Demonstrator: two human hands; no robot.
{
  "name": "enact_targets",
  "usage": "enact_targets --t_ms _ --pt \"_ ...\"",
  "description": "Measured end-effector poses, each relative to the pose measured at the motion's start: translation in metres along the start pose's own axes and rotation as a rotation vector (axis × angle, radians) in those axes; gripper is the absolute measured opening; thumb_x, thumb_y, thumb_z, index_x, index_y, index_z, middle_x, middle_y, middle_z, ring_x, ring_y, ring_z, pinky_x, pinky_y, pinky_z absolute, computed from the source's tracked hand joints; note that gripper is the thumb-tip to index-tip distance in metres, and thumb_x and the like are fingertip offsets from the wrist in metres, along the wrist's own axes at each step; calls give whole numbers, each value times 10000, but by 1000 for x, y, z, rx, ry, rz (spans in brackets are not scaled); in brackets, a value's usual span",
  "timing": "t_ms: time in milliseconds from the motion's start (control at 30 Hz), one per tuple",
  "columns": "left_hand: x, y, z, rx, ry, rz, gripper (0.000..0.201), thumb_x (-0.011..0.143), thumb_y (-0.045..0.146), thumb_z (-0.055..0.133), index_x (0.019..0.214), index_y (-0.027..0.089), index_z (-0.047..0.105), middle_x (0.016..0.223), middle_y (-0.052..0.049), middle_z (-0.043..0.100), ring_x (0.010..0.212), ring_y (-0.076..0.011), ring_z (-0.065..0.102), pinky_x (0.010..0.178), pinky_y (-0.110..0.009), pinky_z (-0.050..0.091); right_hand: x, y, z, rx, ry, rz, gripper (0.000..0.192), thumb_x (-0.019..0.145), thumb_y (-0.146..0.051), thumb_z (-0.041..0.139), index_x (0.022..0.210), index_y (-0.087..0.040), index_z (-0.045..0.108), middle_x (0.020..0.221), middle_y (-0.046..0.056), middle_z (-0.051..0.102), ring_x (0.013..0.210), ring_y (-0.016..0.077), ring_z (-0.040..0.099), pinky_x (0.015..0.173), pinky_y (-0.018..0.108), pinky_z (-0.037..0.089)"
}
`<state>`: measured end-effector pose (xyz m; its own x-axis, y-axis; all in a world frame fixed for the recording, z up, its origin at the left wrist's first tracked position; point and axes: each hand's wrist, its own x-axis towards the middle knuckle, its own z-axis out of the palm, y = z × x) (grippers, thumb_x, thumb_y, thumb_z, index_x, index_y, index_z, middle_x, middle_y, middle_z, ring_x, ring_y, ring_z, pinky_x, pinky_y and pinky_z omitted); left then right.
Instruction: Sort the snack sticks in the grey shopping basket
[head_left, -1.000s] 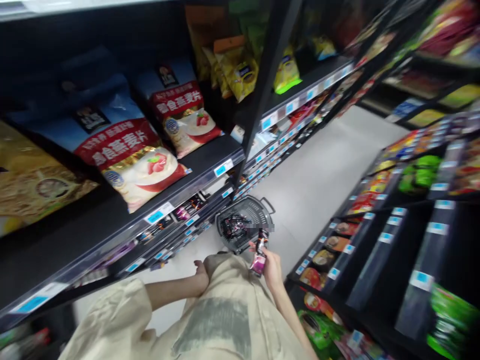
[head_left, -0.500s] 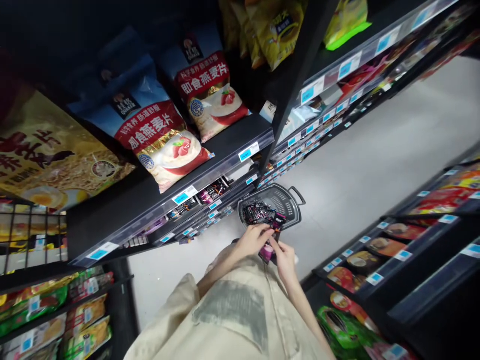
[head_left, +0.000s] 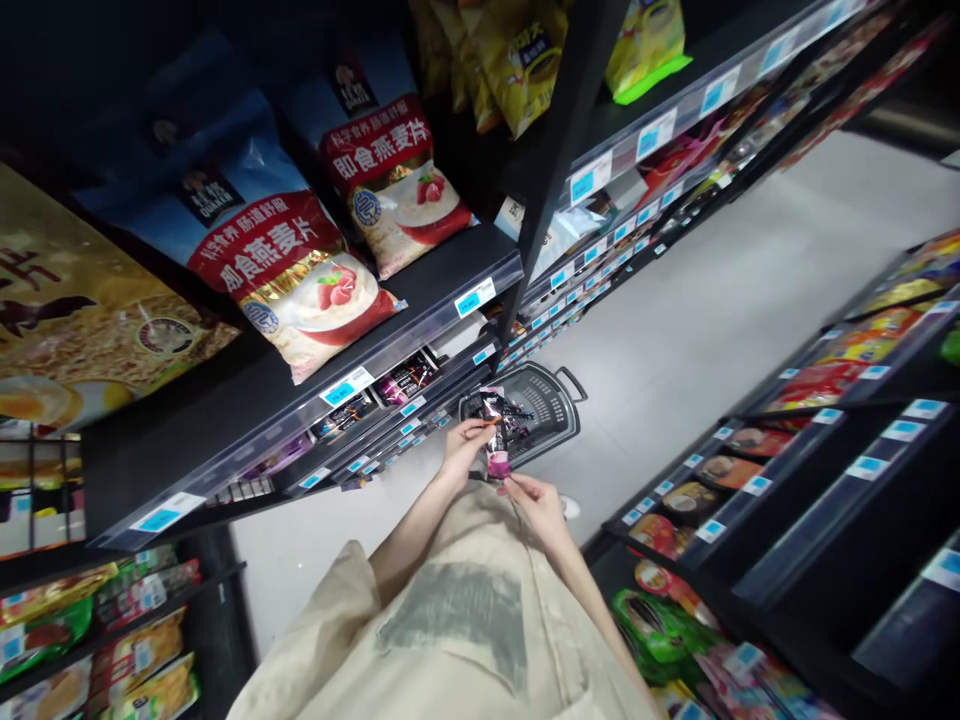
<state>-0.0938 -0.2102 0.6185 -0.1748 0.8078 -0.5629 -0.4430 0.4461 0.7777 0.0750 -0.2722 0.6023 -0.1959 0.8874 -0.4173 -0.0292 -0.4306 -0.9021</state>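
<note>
My left hand (head_left: 466,448) pinches the left side of a small black and pink snack packet (head_left: 496,445) near its middle. Fingers of my right hand (head_left: 537,505) are closed on the packet's lower pink end. The packet stands lengthwise between both hands, its printed face turned up to me. Just beyond it, a dark grey shopping basket (head_left: 559,405) rests on the floor, partly covered by the packet and my left hand. Several similar dark packets (head_left: 517,415) lie inside the basket.
On the left, a black shelf (head_left: 420,305) holds bags of oatmeal (head_left: 300,270) at a level above my hands. Smaller dark packets (head_left: 409,378) fill a lower tier. To the right, another rack (head_left: 750,440) carries round-fronted packages, with grey floor (head_left: 675,330) between the racks.
My hands have drawn apart, and the packet, earlier tilted and mostly covered by fingers, now shows its face between them. The whole view has shifted, so the shelves appear further left.
</note>
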Motion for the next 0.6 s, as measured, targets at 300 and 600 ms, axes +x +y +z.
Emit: enact_targets --t_ms 300,600 --pt "-4 5 -7 -8 71 37 508 582 596 886 661 157 641 678 18 603 648 -114 543 659 -245 482 0 -7 -3 -42 -33 18 319 782 -502 775 777 -187 825 758 93 790 699 273 709 697 343 527" --pt "-1 12 -3 26 27 75 502 608 612 874 658 148 691 698 -25 687 646 -131 585 650 -250 480 -5 -7 4 -26 -156 36 410 847 -596 712 784 -202 804 778 91 787 686 251 689 674 338 520"
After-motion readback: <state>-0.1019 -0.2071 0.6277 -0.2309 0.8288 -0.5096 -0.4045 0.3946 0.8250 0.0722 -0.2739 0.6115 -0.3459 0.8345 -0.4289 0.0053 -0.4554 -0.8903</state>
